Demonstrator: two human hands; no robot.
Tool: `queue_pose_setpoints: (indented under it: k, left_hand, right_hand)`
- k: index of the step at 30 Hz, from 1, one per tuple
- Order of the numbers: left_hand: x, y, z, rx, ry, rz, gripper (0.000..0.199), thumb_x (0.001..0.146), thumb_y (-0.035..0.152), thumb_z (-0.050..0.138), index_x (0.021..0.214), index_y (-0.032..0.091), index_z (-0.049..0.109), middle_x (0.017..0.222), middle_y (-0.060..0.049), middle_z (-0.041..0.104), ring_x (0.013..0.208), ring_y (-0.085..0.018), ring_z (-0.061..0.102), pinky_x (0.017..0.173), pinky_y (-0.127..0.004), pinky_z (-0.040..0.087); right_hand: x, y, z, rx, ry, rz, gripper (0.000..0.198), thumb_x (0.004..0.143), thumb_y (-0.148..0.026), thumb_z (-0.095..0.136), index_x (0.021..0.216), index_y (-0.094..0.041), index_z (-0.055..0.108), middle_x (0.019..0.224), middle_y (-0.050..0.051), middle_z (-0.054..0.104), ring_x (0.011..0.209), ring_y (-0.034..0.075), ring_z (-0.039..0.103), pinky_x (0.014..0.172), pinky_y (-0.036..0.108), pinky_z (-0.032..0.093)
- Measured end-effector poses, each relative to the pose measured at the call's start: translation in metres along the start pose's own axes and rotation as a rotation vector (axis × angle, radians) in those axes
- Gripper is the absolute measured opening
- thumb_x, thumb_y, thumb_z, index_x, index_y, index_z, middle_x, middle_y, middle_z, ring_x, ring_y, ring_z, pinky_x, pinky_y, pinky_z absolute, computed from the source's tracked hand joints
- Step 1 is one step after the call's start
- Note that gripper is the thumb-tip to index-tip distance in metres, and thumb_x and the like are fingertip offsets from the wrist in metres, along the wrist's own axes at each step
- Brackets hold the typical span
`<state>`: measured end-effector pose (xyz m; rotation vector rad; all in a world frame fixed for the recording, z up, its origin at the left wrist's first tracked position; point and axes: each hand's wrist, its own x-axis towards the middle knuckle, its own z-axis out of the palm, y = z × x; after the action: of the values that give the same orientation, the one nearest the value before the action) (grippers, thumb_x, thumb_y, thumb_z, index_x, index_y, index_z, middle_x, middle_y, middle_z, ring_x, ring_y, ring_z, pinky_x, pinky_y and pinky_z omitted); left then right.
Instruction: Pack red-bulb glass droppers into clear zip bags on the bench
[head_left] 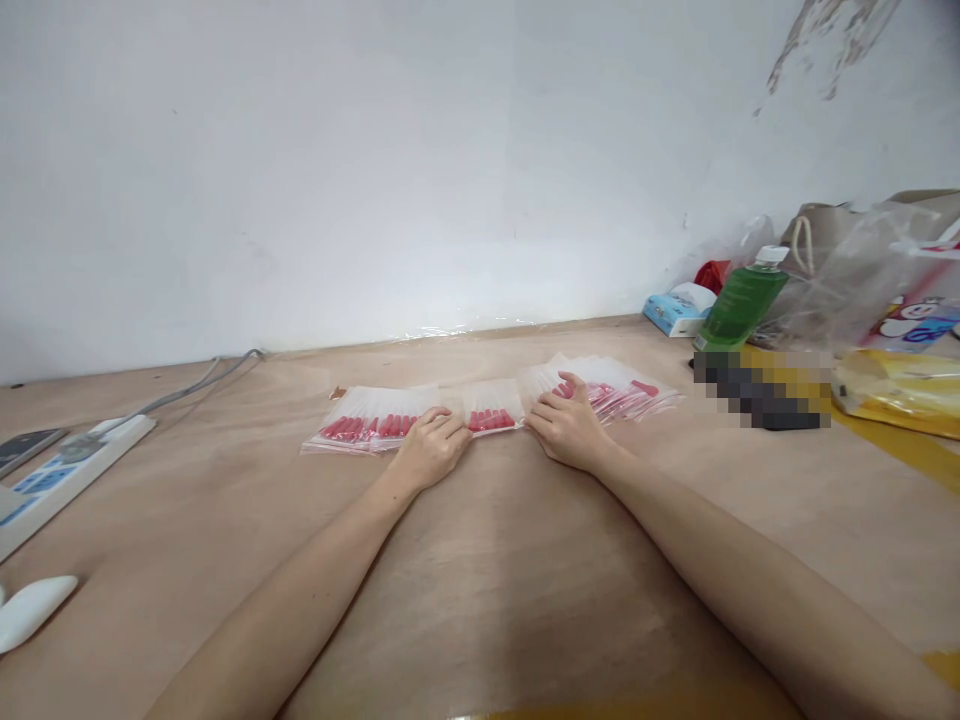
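Note:
A small clear plastic bag (491, 395) with several red, stick-like pieces in a row lies flat between my hands. My left hand (433, 447) is closed, its fingertips at the bag's near left corner. At the near right corner are the bent fingers of my right hand (568, 425); its index finger is raised a little. Left of my left hand, overlapping bags (360, 420) with similar red pieces lie spread out. More such bags (626, 388) are fanned beyond my right hand, which partly covers them. Fingertips and bag edges are too small to see exactly.
A white power strip (112, 450) with a grey cable lies at the left, near a phone (28, 448) and a white object (37, 610). On the right stand a green bottle (739, 300), a blue tissue pack (671, 315) and plastic bags (840, 260). A wall closes the back.

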<state>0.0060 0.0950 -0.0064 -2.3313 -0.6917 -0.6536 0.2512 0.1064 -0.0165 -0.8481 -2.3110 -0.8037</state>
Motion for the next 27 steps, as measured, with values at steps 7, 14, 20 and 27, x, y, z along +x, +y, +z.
queue_pose_setpoints:
  k: [7, 14, 20, 27]
  left_hand:
    - [0.000, 0.002, 0.001, -0.035, -0.010, -0.003, 0.022, 0.087, 0.013, 0.043, 0.071, 0.017, 0.059, 0.067, -0.001, 0.063, 0.065, -0.012, 0.058, 0.079, -0.030, 0.046]
    - [0.003, 0.006, 0.002, -0.070, 0.011, -0.010, 0.021, 0.088, 0.015, 0.043, 0.074, 0.016, 0.058, 0.069, -0.002, 0.063, 0.067, -0.013, 0.059, 0.077, -0.031, 0.047]
    - [0.003, 0.008, 0.001, -0.096, 0.058, -0.007, 0.018, 0.088, 0.015, 0.044, 0.079, 0.016, 0.059, 0.072, -0.003, 0.065, 0.069, -0.014, 0.060, 0.075, -0.031, 0.048]
    - [0.005, 0.012, -0.001, -0.123, 0.108, -0.010, 0.015, 0.086, 0.014, 0.046, 0.081, 0.016, 0.060, 0.080, -0.004, 0.067, 0.071, -0.015, 0.060, 0.072, -0.031, 0.048]
  right_hand:
    - [0.004, -0.003, -0.007, 0.076, 0.022, 0.020, 0.019, 0.082, -0.027, 0.049, 0.068, -0.020, 0.060, 0.070, 0.000, 0.061, 0.078, 0.015, 0.047, 0.094, 0.045, 0.015]
    - [0.023, -0.035, 0.006, 0.103, 0.106, -0.019, 0.016, 0.084, -0.019, 0.047, 0.081, -0.021, 0.063, 0.072, 0.000, 0.062, 0.074, 0.013, 0.047, 0.092, 0.041, 0.019]
    - [0.027, -0.040, 0.011, 0.117, 0.126, -0.049, 0.020, 0.086, -0.017, 0.046, 0.075, -0.019, 0.061, 0.070, 0.000, 0.063, 0.070, 0.012, 0.046, 0.079, 0.035, 0.023]
    - [0.029, -0.041, 0.007, 0.114, 0.151, -0.056, 0.023, 0.088, -0.015, 0.042, 0.071, -0.017, 0.058, 0.064, -0.001, 0.059, 0.066, 0.011, 0.046, 0.077, 0.033, 0.022]
